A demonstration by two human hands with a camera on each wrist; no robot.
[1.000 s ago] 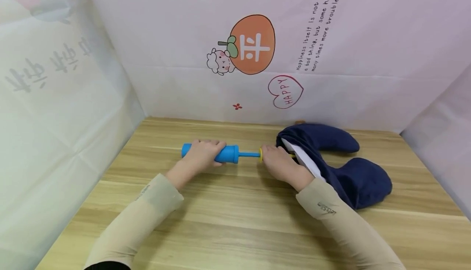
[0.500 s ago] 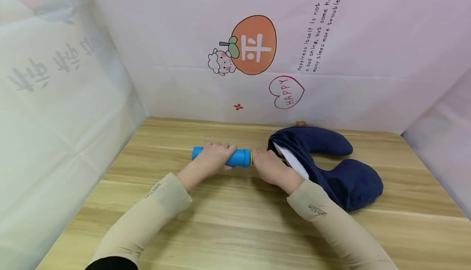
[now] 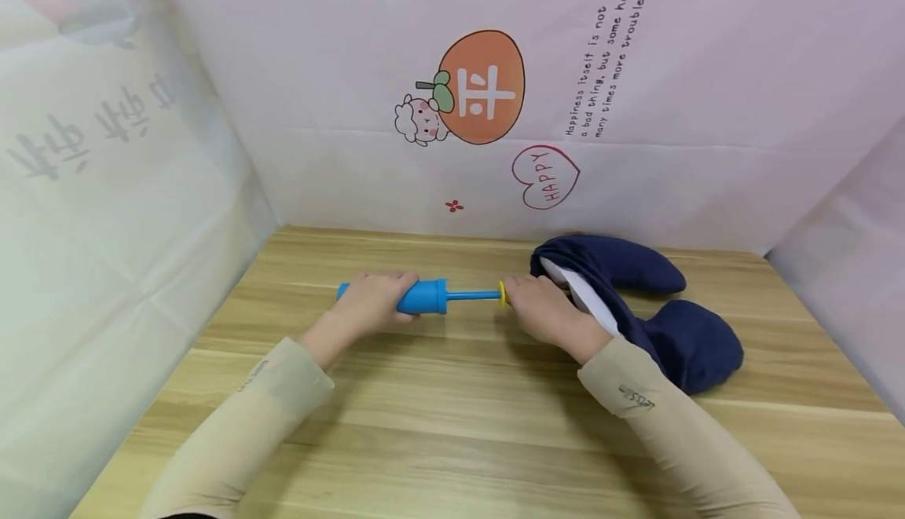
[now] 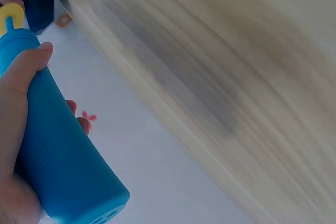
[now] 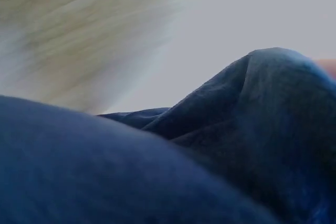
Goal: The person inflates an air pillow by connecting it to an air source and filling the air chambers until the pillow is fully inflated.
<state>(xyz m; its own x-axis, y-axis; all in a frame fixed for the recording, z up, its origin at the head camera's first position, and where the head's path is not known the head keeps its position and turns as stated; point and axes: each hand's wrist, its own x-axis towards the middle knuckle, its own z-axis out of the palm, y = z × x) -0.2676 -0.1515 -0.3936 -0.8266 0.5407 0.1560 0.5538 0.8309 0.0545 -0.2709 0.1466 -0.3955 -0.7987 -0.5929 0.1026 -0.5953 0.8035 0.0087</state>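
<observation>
A blue hand pump (image 3: 424, 297) lies crosswise in the head view, its thin rod (image 3: 472, 295) drawn out to the right. My left hand (image 3: 364, 299) grips the barrel, thumb along its side in the left wrist view. Around the pump's yellow end (image 3: 503, 292) my right hand (image 3: 540, 307) curls, right at the opening of a navy U-shaped neck pillow (image 3: 622, 264). White lining (image 3: 594, 303) shows along that opening. The yellow end's tip is hidden by the right hand and the cloth. Navy cloth (image 5: 94, 166) fills the lower right wrist view.
Everything sits over a wood-grain table (image 3: 438, 425). A printed white sheet (image 3: 339, 173) closes off the back, with more sheets at both sides. A small orange-brown piece (image 4: 63, 20) shows near the pillow in the left wrist view.
Half a second ago the pump's rod was pushed in; now it is drawn out again, the left hand having moved left and the right hand, with the pillow, right.
</observation>
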